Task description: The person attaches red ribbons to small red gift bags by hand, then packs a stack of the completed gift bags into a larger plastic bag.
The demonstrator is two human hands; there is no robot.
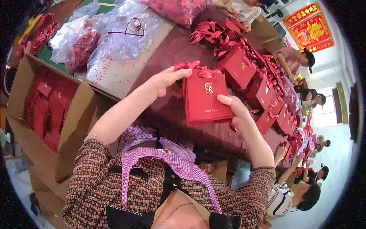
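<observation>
A small stack of red paper gift bags with gold print and red ribbon bows is held up before me, above the dark red table. My right hand grips its right side, with the thumb lying across the front. My left hand is closed at the upper left corner beside the ribbons; its fingertips are partly hidden behind the bags. Just beyond, more red gift bags lie piled along the table, their ribbons bunched together.
To my left stands an open cardboard box with red bags inside. Beyond it, clear plastic wrap and dark-framed glasses lie on a pale board strewn with red bits. Co-workers sit along the right side, one in a striped shirt.
</observation>
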